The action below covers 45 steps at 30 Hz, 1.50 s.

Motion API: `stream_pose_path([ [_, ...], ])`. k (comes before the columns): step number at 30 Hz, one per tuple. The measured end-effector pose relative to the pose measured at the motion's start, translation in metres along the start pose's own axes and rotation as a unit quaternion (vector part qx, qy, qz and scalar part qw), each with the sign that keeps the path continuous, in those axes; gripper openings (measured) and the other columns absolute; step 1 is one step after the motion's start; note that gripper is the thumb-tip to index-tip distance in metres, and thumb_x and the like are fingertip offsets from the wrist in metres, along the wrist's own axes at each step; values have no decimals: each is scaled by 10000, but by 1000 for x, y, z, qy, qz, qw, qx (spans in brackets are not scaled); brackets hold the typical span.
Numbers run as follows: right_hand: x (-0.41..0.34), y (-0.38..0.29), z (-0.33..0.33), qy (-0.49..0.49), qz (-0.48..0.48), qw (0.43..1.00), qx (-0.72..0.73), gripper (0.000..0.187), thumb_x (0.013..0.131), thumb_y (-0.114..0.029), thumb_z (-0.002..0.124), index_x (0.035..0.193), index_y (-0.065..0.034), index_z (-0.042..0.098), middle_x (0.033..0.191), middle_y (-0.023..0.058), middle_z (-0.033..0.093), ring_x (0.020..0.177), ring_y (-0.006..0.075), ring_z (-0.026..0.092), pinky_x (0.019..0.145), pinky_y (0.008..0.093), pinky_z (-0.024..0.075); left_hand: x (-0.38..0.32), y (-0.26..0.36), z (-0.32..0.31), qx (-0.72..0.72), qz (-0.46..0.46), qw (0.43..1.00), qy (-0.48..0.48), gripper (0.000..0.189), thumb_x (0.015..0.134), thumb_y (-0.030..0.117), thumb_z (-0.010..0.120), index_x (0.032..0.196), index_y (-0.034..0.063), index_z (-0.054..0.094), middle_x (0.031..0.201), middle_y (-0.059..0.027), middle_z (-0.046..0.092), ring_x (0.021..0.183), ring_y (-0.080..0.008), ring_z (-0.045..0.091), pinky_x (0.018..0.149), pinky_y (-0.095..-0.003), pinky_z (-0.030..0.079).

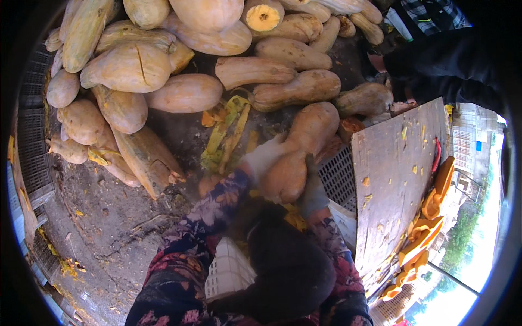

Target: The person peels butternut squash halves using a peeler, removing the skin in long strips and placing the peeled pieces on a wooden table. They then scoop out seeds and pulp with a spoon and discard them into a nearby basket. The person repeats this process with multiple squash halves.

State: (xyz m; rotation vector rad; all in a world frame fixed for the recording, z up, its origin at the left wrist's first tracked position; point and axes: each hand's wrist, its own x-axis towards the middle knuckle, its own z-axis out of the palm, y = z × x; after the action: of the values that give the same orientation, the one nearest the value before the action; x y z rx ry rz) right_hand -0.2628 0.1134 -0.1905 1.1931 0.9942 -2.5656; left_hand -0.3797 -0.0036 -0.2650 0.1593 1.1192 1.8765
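Note:
Between my two hands is a large tan squash (295, 159), narrowed at its middle. My left hand (265, 157), in a pale glove, presses on its left side. On the squash's lower right side lies my right hand (314, 187), in a darker glove, partly blurred. Both hands appear to grip it together. Yellow-green peel strips (228, 134) lie on the ground left of the squash. Other whole squashes (295, 89) lie just beyond it, and a cut one (263, 17) shows its orange flesh at the top.
A wooden board (395, 179) stands at the right over a plastic crate (338, 175); a red chili (437, 155) and orange squash pieces (438, 195) lie along its far side. Heaped squashes (130, 67) fill the upper left. Another person's dark-clothed legs (440, 61) are at upper right.

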Motion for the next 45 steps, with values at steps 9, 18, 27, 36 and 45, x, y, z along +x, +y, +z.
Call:
stream_pose_path([
  [9, -51, 19, -18, -48, -42, 978, -197, 852, 948, -484, 715, 1576, -13, 382, 1471, 149, 531, 1361, 252, 505, 1162, 379, 398, -112, 25, 36, 116, -1, 981, 157, 1069, 884, 433, 783, 1642, -58, 211, 1609, -265, 405, 1473, -314, 428, 1187, -391, 390],
  [18, -65, -20, 62, -226, -85, 937, -253, 1000, 880, -339, 738, 1691, -74, 216, 1692, 104, 332, 1512, 228, 345, 1234, 357, 280, -164, 98, 55, 208, 182, 919, 281, 1186, 788, 285, 866, 1658, -35, 125, 1646, -279, 335, 1494, -346, 408, 1203, -425, 386],
  [27, -131, -97, 100, -232, -242, 912, -237, 1076, 821, -309, 773, 1696, -73, 191, 1672, 108, 355, 1484, 222, 384, 1212, 361, 323, -165, 205, 128, 288, 315, 890, 158, 1238, 778, 336, 886, 1650, -64, 104, 1646, -278, 322, 1508, -343, 375, 1222, -428, 356],
  [36, -264, -96, 32, -99, -327, 934, -105, 982, 933, -325, 694, 1693, -44, 140, 1645, 189, 370, 1489, 282, 399, 1225, 381, 329, -154, 195, 245, 342, 225, 912, -19, 1186, 804, 378, 897, 1628, -71, 172, 1585, -287, 395, 1447, -341, 449, 1193, -423, 404],
  [45, -326, -42, -125, -36, -312, 946, 75, 831, 964, -226, 635, 1672, -59, 233, 1483, 154, 549, 1306, 261, 567, 1133, 369, 446, -152, 69, 354, 494, 148, 850, -111, 1165, 836, 495, 849, 1648, -6, 180, 1469, -326, 542, 1374, -401, 557, 1129, -444, 458],
])
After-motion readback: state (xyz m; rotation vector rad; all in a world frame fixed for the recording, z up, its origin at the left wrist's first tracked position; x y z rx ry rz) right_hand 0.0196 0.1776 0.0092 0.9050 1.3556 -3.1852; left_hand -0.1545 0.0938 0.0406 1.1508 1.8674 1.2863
